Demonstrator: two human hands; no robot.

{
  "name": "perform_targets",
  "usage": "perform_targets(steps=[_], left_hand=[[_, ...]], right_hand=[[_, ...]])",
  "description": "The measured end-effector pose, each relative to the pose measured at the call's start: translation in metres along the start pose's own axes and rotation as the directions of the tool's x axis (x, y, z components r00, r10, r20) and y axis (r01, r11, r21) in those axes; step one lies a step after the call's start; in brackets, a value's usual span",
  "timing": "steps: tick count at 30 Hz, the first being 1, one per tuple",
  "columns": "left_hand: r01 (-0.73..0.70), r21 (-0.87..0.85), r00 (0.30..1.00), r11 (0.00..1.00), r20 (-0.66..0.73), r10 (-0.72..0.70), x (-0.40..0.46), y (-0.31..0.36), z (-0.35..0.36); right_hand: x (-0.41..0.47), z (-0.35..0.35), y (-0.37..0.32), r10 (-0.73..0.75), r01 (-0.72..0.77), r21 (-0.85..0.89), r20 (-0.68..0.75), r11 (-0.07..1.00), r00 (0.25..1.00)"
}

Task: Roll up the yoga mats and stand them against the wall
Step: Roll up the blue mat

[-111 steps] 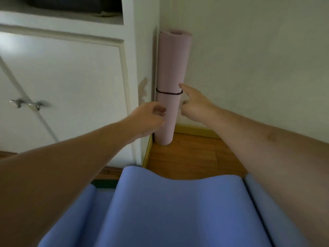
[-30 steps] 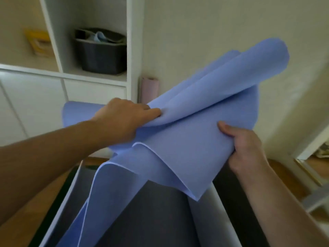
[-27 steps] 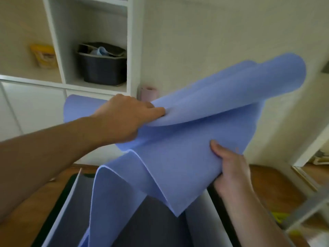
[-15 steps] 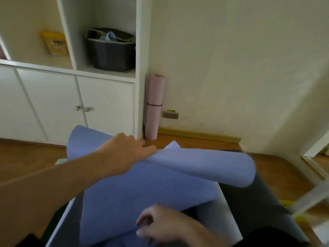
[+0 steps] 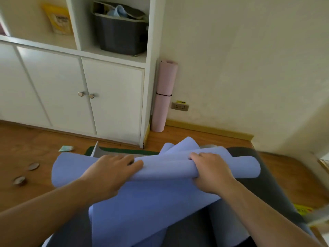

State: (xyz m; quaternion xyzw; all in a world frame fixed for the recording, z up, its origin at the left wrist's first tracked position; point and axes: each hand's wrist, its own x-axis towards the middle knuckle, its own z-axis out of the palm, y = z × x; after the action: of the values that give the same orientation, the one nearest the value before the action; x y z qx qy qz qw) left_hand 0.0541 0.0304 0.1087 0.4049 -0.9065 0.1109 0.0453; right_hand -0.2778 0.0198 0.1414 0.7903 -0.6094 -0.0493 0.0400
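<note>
1. Fingers (image 5: 199,155) of the right hand (image 5: 211,172) curl over the top of the loosely rolled part of the blue yoga mat (image 5: 160,198), clamped around the roll near its right end.
2. Fingers (image 5: 132,162) of the left hand (image 5: 110,173) lie on the same roll further left, bent over the fold and pressing it down; whether the thumb closes beneath cannot be told.
3. That blue yoga mat is only partly rolled: a tube runs across between the hands, a loose corner sticks up behind it, and the remaining sheet spreads toward the camera.
4. It lies over a dark grey mat (image 5: 258,189) spread on the wooden floor (image 5: 21,139).
5. A pink yoga mat (image 5: 164,93), fully rolled and bound by a thin black band (image 5: 163,94), stands upright in the corner, touching the wall (image 5: 240,59) and just beside the white cabinet (image 5: 110,97).
6. A wall socket (image 5: 179,106) sits just right of the pink roll.
7. On the cabinet's open shelf stand a dark bin (image 5: 121,34) and a yellow packet (image 5: 59,18).
8. Two small round objects (image 5: 26,172) and a pale scrap (image 5: 66,148) lie on the floor at left.
</note>
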Motion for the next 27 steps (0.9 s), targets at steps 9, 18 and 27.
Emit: perform_targets(steps=[9,18,27], left_hand=[[0.329,-0.176,0.941,0.928,0.147,-0.305,0.019,0.020,-0.006],[0.363,-0.099,0.931,0.926,0.063,-0.359,0.027,0.021,-0.018],[0.468,-0.182,0.878,0.865,0.212,-0.430,0.019,0.020,-0.013]], right_hand=[[0.010,0.012,-0.029,-0.077,0.078,0.002,-0.124,0.997,0.989],[0.010,-0.003,-0.036,-0.048,0.063,0.050,-0.253,0.997,0.966],[0.020,-0.009,-0.054,-0.108,0.109,0.001,-0.143,0.994,0.984]])
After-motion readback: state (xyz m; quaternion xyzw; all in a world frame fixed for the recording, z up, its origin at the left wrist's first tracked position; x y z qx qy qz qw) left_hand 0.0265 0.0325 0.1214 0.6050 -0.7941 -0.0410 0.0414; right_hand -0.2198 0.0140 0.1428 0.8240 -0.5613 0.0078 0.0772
